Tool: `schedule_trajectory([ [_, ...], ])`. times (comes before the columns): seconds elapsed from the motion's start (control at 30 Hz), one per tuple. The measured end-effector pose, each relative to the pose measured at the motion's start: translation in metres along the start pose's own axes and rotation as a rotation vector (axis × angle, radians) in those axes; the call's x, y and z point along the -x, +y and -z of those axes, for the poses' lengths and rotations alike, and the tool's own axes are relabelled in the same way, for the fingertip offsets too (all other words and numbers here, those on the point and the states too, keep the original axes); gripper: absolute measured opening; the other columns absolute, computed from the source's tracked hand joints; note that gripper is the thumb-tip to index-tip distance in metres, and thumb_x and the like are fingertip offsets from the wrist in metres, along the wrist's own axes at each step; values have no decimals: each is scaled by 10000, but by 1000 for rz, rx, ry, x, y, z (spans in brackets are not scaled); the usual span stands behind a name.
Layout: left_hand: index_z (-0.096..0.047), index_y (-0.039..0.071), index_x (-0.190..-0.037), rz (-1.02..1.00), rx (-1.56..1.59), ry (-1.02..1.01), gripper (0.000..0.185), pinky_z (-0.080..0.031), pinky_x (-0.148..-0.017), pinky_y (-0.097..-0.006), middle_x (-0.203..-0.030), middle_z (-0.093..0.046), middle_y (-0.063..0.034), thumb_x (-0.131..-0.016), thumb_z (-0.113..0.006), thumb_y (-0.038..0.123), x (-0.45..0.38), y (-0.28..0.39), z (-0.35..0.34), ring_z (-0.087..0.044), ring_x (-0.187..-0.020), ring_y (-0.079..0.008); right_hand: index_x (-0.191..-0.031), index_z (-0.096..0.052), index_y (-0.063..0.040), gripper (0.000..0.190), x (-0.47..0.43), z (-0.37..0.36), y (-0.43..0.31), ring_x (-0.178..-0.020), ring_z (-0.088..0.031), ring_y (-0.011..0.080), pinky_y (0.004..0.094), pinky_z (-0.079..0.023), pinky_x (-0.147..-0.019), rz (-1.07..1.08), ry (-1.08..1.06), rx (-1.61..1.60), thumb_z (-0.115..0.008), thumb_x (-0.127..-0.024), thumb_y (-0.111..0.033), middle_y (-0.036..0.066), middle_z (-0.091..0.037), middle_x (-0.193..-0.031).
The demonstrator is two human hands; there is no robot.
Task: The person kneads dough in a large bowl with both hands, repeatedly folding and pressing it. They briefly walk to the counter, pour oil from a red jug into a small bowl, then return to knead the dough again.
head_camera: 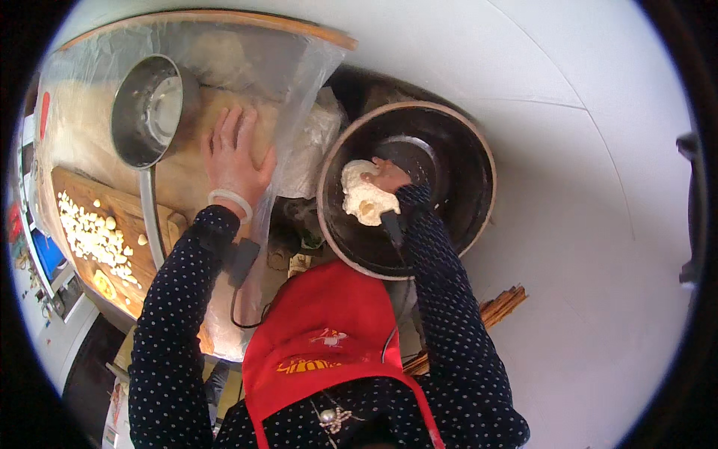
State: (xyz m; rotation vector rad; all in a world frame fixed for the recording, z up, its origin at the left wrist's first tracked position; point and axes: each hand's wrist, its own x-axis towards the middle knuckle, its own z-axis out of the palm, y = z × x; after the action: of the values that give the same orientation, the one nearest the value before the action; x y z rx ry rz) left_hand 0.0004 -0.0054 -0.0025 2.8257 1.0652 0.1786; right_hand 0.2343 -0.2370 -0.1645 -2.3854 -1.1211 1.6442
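My left hand lies palm down with spread fingers on the plastic-covered table, beside a metal saucepan that has a long handle. It wears a pale bracelet and holds nothing. Down inside a large dark glazed basin, my right hand presses into a lump of pale dough; some of its fingers are hidden by the dough and the wrist. A dark strap or device at my right cuff hangs against the dough.
A wooden cutting board at the left bears chopped pale pieces and a yellow piece. A plastic-wrapped bundle sits between table and basin. Split wood lies right of my apron. A white wall rises beyond the basin.
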Motion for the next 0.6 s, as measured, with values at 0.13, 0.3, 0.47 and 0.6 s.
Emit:
schedule_trajectory([
  [0.13,-483,139,-1435,16,11,6,687,-266,-1134,-526,-1495,-429,-98,-823,-711,351,0,-1,0,-353,-1425,-311,-1427,-496,-38,776,-27,-12,-12,-1260,-551,419,460,-460,-1055,-128,-59,31,-625,-855,-546,240,-542,-1407],
  [0.3,-482,146,-1438,2,24,-2,682,-268,-1127,-533,-1510,-421,-97,-830,-706,358,0,-1,1,-345,-1429,-313,-1166,-537,-56,547,100,-75,11,-1045,-626,429,511,-511,-904,90,389,-72,-754,-749,-335,225,-622,-1170],
  [0.47,-476,135,-1443,-9,41,23,681,-257,-1133,-529,-1503,-425,-98,-841,-697,364,0,-1,-2,-346,-1427,-311,-1098,-528,-46,440,153,-126,23,-912,-662,463,533,-537,-797,-222,307,-81,-721,-748,-230,267,-671,-935],
  [0.6,-466,142,-1453,-5,-12,-1,686,-245,-1141,-523,-1501,-419,-99,-849,-699,369,-1,-2,-4,-335,-1437,-310,-1093,-518,-23,430,97,-138,11,-871,-672,465,537,-539,-790,-272,426,-130,-706,-739,-179,267,-681,-871],
])
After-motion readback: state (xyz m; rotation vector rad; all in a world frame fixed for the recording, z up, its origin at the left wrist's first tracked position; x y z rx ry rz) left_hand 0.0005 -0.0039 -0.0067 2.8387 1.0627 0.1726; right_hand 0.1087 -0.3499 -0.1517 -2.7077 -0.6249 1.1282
